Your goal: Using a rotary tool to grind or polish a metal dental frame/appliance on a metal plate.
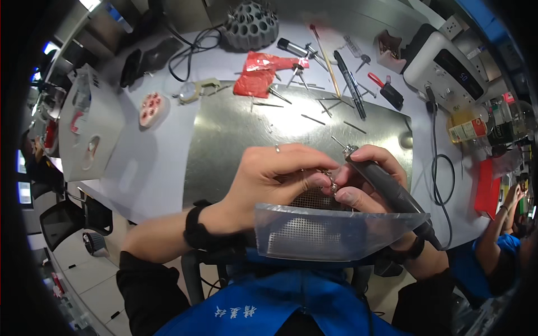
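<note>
My left hand point(274, 173), with a ring on one finger, pinches a small shiny metal piece point(334, 187) between thumb and fingertips. The piece is mostly covered by fingers, so its exact kind does not show. In my right hand point(358, 199) lies a dark rotary handpiece point(392, 193), its thin bit pointing up and away to the left. The right thumb and fingertips also meet the small piece, and the bit is apart from it. Below both hands a clear curved shield point(336, 232) stands in front of a perforated metal grille point(314, 199).
On the metal plate point(224, 140) lie several loose bits point(312, 119). Behind are red plastic wrapping point(255, 81), a pen point(350, 84), a dial gauge point(193, 91) and a grey bit holder point(250, 28). The handpiece's cable point(434, 140) runs to a white control box point(443, 67). Another person's hand point(513, 196) shows far right.
</note>
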Available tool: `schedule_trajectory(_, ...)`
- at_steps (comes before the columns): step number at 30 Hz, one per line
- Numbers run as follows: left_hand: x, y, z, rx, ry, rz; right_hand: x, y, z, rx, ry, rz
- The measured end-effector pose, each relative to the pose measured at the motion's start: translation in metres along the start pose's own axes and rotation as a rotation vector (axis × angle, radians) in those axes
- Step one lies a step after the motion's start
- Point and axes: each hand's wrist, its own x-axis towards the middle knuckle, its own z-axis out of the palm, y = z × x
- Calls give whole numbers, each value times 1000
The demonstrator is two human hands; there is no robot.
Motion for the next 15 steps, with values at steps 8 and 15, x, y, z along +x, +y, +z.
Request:
schedule_trajectory(8, -9, -1, 1, -75, -10, -112, -5, 0, -8, -19, -74, 55)
schedule_trajectory(15, -8, -6, 1, -10, 57, -46, -1, 2, -9, 23, -126, 53)
